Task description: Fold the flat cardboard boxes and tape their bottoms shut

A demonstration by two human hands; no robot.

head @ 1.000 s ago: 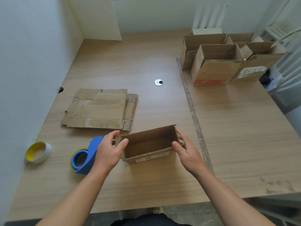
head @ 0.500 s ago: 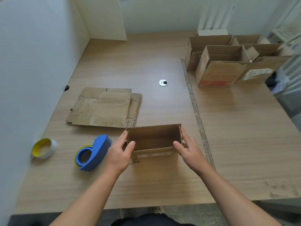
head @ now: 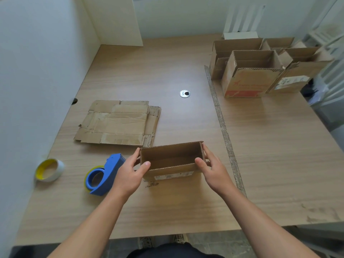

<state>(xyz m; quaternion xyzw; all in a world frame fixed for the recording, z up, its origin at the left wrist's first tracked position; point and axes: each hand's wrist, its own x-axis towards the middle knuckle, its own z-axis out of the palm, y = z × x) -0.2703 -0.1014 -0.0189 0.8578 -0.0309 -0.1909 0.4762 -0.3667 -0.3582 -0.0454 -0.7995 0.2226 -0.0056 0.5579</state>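
A small open-topped cardboard box (head: 172, 159) stands upright on the wooden table (head: 186, 207) near its front edge, a white label on its near wall. My left hand (head: 130, 174) grips its left end, thumb on the near rim and fingers behind the left wall. My right hand (head: 212, 167) grips its right end the same way. A stack of flat cardboard boxes (head: 119, 123) lies behind and to the left. A blue tape dispenser (head: 103, 175) lies just left of my left hand.
A yellow-cored tape roll (head: 49, 170) lies by the left wall. Several erected boxes (head: 251, 73) stand at the back right. A round cable grommet (head: 184, 93) sits mid-table, and a strip of worn tape (head: 221, 125) runs along the table seam. White chairs stand behind.
The box has been set down level on the table, with both hands still on its ends. The view has shifted slightly.
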